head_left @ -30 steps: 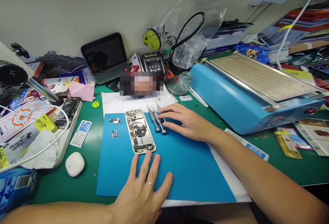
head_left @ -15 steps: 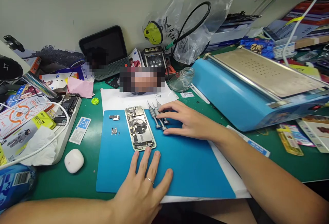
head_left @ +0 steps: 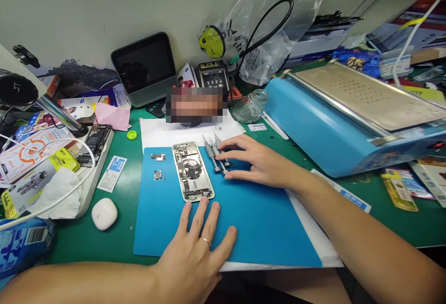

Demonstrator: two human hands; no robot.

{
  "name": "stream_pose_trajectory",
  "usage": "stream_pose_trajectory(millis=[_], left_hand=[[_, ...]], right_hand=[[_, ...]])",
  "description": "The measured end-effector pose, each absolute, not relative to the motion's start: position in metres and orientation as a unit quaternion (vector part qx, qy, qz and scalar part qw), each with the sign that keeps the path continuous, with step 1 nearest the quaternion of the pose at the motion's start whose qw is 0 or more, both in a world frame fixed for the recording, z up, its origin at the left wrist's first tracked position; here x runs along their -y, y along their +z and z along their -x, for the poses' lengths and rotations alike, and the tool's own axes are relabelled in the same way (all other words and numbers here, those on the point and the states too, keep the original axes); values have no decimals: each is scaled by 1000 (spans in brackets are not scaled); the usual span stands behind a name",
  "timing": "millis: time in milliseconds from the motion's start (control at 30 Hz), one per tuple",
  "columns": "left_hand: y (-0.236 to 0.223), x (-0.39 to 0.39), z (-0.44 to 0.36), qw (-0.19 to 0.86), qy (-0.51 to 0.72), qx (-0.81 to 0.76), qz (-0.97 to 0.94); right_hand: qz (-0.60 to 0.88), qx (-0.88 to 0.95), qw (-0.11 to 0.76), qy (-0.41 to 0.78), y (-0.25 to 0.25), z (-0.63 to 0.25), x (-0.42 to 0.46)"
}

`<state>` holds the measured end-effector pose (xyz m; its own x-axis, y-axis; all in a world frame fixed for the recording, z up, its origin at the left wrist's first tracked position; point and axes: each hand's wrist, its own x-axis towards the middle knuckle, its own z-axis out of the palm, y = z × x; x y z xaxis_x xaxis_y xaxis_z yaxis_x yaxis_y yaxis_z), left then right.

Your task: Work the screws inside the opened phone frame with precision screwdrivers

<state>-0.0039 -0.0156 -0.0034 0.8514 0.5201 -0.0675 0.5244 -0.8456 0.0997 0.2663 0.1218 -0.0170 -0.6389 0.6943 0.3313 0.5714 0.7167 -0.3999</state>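
An opened phone [head_left: 193,174] lies on the blue mat [head_left: 265,229], its inner parts and a round coil exposed. My left hand [head_left: 198,243] is spread flat on the mat, with fingertips at the phone's lower edge. To the right of the phone, several small grey precision screwdrivers [head_left: 214,155] lie with their tips pointing away from me. Over their handles is my right hand [head_left: 251,162], fingers curved and apart; part of the screwdrivers is hidden under it. A small circuit board [head_left: 158,157] and another small metal part [head_left: 158,174] with tiny pieces sit left of the phone.
A blue machine with a metal plate [head_left: 369,90] stands at the right. Behind the mat are a glass jar [head_left: 252,106], a smart display [head_left: 144,69] and white paper [head_left: 153,132]. Boxes, a white cable and a white rounded case [head_left: 104,214] are at the left.
The view has shifted slightly, so everything appears a little further right. Both hands keep nearly the same pose by the phone and the screwdrivers.
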Motion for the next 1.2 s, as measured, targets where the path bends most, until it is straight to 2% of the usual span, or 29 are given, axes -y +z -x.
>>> stream_pose_trajectory(millis=[1200], left_hand=[[-4, 13, 3, 56, -7, -271, -961]], right_hand=[[338, 906, 226, 120, -14, -268, -121]])
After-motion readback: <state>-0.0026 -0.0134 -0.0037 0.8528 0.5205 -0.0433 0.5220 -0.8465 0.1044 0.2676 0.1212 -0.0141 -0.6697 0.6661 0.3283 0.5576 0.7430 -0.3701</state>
